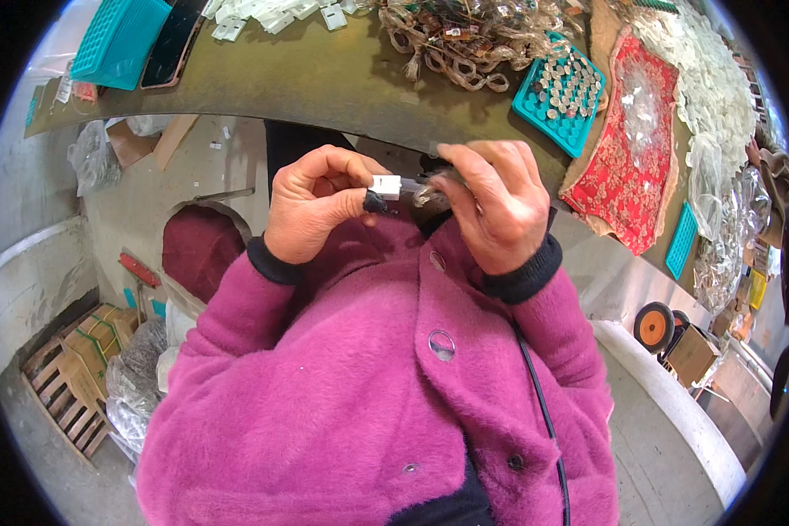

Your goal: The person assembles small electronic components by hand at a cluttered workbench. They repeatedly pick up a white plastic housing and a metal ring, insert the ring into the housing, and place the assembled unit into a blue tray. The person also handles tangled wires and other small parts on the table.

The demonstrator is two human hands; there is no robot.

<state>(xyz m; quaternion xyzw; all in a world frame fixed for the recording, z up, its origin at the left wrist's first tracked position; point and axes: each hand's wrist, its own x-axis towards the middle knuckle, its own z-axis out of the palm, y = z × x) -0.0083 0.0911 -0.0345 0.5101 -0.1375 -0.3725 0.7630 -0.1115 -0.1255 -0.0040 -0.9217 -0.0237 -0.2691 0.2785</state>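
Above my lap, just in front of the table edge, my two hands nearly meet. Between thumb and fingers, my left hand (317, 203) pinches a small white rectangular plastic piece (385, 186). Something black covers that thumb's tip. My right hand (498, 200) is closed, its fingertips on a thin translucent strand (422, 195) that runs to the white piece's right side. The strand's exact kind is too small to make out. On the table beyond lie a heap of coiled clear-brown cords (465, 44) and a teal tray (522, 103) holding many small round metallic parts.
Stacked teal trays (118, 44), a dark phone (172, 44) and loose white plastic pieces (272, 16) lie along the table's far left. At right are a red floral cloth (627, 188), a pile of translucent pieces (710, 79) and another teal tray (681, 240). A round dark-red stool seat (203, 254) stands at left.
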